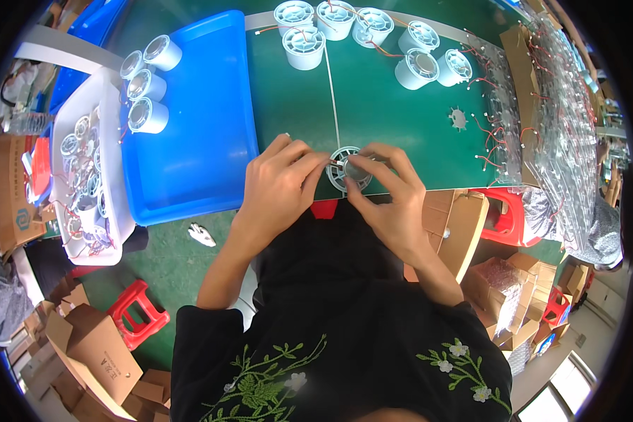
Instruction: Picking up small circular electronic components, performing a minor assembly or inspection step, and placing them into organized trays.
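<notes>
Near the front edge of the green table, a white round housing (pixel 333 186) with slots around its rim stands between my hands. My left hand (pixel 281 179) is closed, thumb and forefinger pinched together at a small white wire connector (pixel 339 164) over the left part of the rim. My right hand (pixel 395 193) grips the housing from the right, with the thumb low on its side and the fingers over the top. These fingers cover part of the grey round centre (pixel 355 173).
A blue tray (pixel 197 141) at left carries several white housings (pixel 149 115); more housings (pixel 304 49) with wires stand at the table's back. Clear plastic parts (pixel 559 141) with red wires pile up at right. A white bin (pixel 112 243) stands at far left.
</notes>
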